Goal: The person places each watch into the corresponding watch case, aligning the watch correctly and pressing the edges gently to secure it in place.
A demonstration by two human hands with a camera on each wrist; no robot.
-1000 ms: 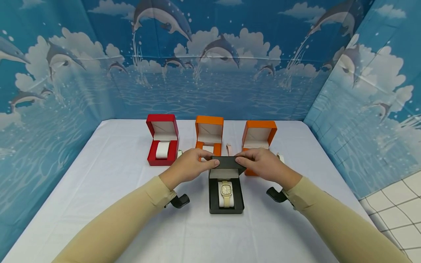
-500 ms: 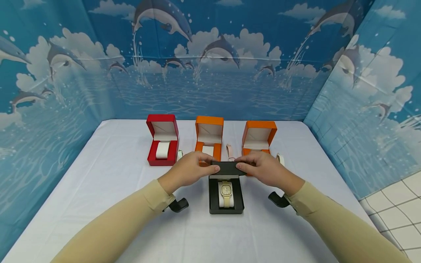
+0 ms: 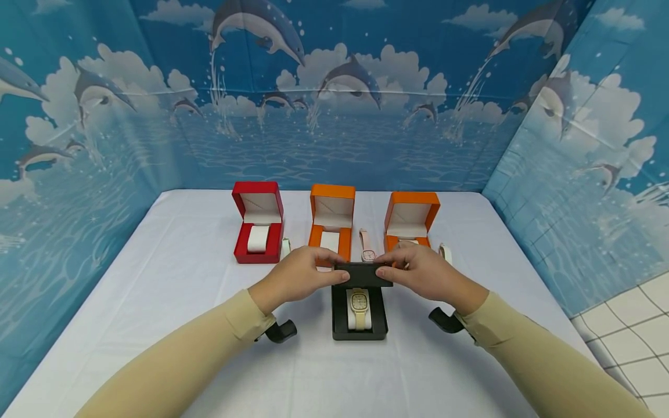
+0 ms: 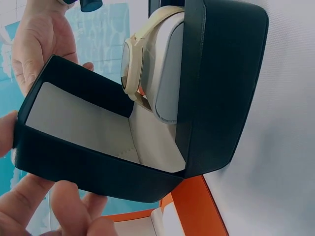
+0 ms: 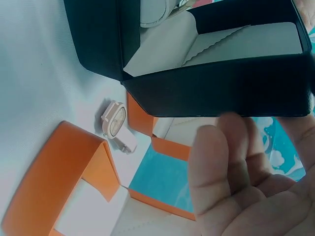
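Lid point(image 3: 363, 275) pinched at each end in curled left hand point(image 3: 298, 273) and right hand point(image 3: 425, 273); had watch point(image 3: 359, 303), in black box point(image 3: 359, 335), between both, on near side.

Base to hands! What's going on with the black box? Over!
Left hand, right hand pinching lid. Black box partly open, yellow watch inside. Nothing seen blocking lid. Over.
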